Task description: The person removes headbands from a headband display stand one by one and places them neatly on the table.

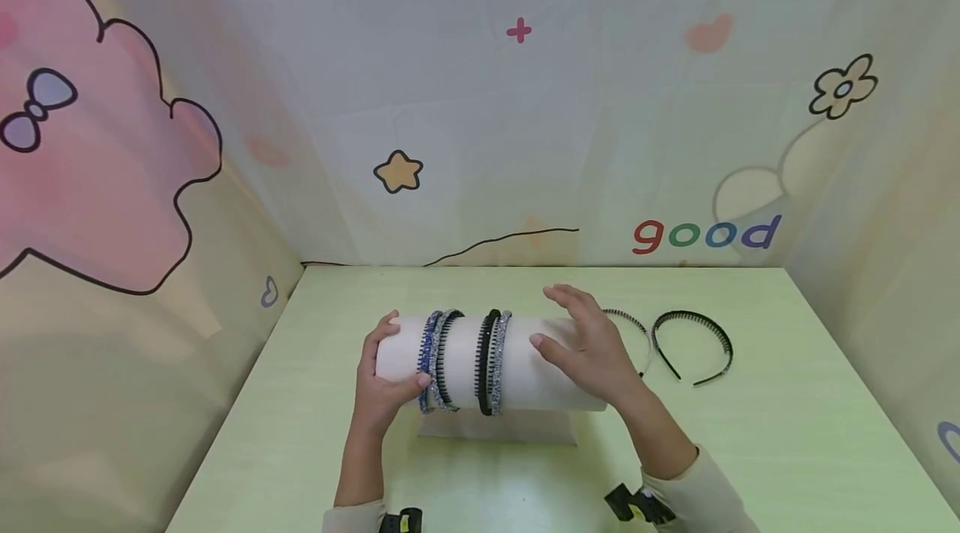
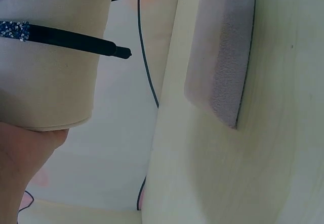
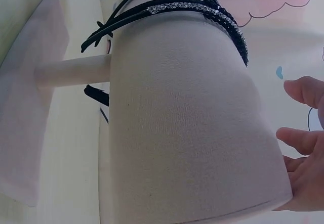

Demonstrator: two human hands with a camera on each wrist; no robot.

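Note:
A white padded headband stand (image 1: 551,362) lies crosswise as a cylinder on a flat base, with several toothed headbands around it. Toward its left end are a blue glitter headband (image 1: 426,358) and a silver glitter headband (image 1: 442,362); near the middle sit a black headband (image 1: 486,366) and another silver headband (image 1: 498,362). My left hand (image 1: 381,383) holds the cylinder's left end, its thumb at the blue headband. At the right end, my right hand (image 1: 600,354) has its fingers spread, thumb and index apart, holding no headband.
Right of the stand, a black toothed headband (image 1: 693,316) lies on the pale green table (image 1: 795,433), with another headband (image 1: 630,318) partly hidden behind my right hand. The stand's grey base (image 1: 498,426) rests beneath the cylinder. Printed curtains (image 1: 480,116) enclose the table's back and sides.

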